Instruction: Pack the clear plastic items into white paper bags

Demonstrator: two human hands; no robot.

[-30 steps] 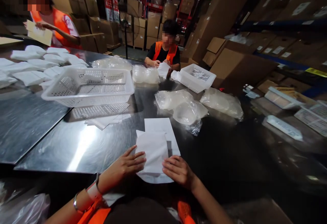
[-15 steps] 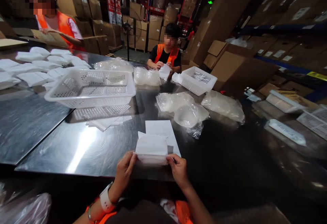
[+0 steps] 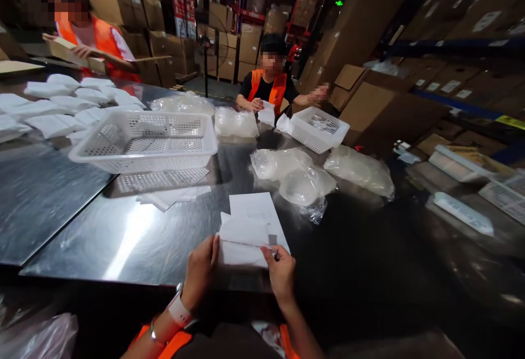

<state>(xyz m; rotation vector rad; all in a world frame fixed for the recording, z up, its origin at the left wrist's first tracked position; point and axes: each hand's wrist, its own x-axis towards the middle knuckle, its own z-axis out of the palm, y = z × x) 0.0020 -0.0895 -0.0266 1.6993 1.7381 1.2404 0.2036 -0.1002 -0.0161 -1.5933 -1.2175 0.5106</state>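
We pinch the folded white paper pouch (image 3: 241,241) between left hand (image 3: 200,271) and right hand (image 3: 281,271), just above the steel table (image 3: 135,233) edge; keeping both grips level should crease it squarely.

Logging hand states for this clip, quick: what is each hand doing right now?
Left hand: closed on the left edge of the folded white packet.
Right hand: closed on the packet's right edge, pinching it.
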